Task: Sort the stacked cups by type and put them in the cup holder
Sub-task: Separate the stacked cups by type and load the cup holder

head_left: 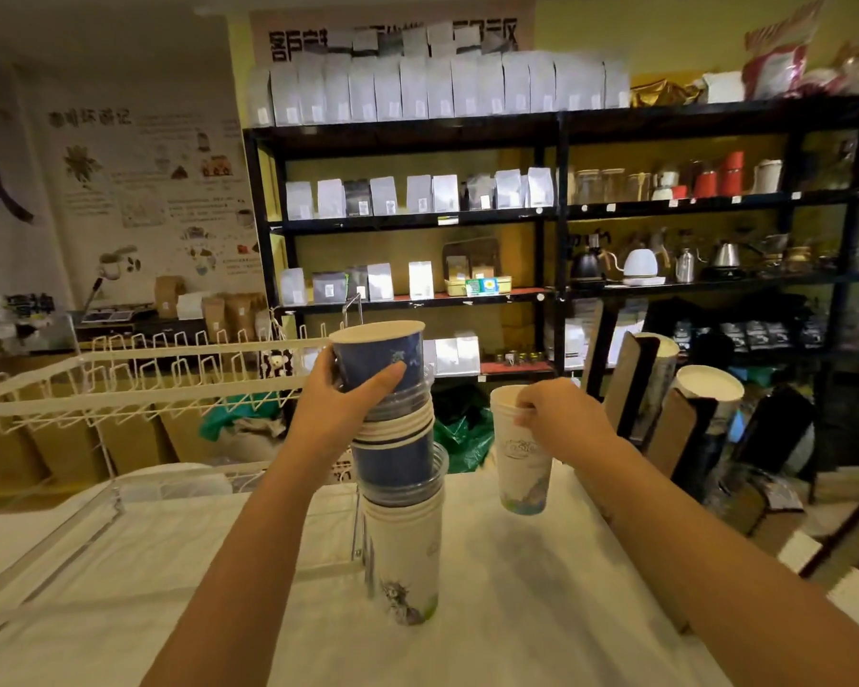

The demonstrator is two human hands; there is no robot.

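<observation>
Stacked cups [402, 488] stand upright on the white tablecloth [541, 612], near the middle of the scene and right in front of you. At the bottom is a tall white printed cup, above it clear plastic rims, then a blue cup, more white rims and clear cups, and a blue cup [378, 357] at the very top. Your left hand [340, 414] is wrapped around the upper part of this stack — thumb across the near face of the top blue cup, fingers curled round its far left side, closed firmly on it.

To the right of the stack, your right hand [564, 421] pinches the rim of a single white printed cup [521, 453], fingers closed on its lip. That cup hangs upright and clear of the cloth, just beside the stack but not touching it.

Farther right stands the cup holder [665, 419] — dark and brown slanted tubes, with white cups [710, 384] showing at their open tops. It sits beyond your right hand, near but apart from the cup you hold.

On the left, a white wire rack [145, 379] rests on the table, its near edge just beside the stack's base.
</observation>
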